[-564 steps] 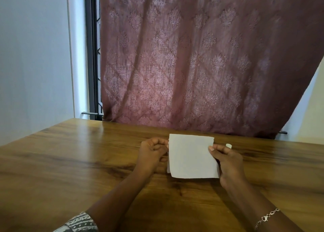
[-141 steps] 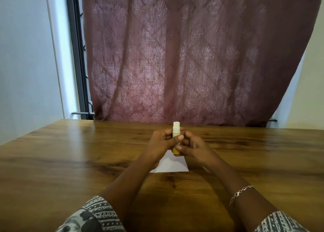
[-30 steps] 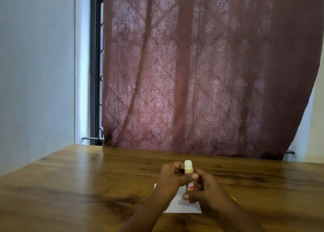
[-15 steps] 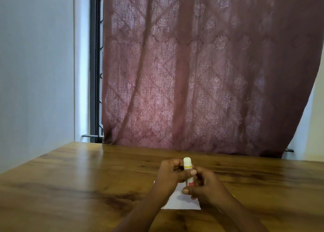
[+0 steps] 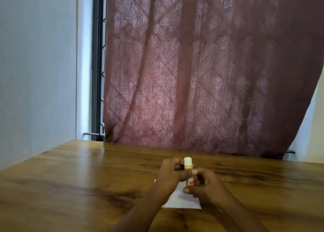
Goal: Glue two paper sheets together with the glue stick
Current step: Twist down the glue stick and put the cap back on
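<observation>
A small glue stick (image 5: pixel 188 170), yellow with a white top end, stands upright between both hands above the table. My left hand (image 5: pixel 171 173) grips its upper part, thumb lying across the barrel. My right hand (image 5: pixel 204 188) holds the lower end with curled fingers. White paper (image 5: pixel 182 201) lies flat on the wooden table (image 5: pixel 78 182) right under the hands, mostly hidden by them; I cannot tell whether it is one sheet or two.
A patterned maroon curtain (image 5: pixel 201 73) hangs behind the table's far edge. A dark window frame (image 5: pixel 97 65) and a pale wall (image 5: pixel 35 65) are at the left. Bare wood stretches to both sides of the paper.
Both hands keep the same hold on the glue stick over the last second; the view has shifted slightly. Earlier, both hands held the paper up.
</observation>
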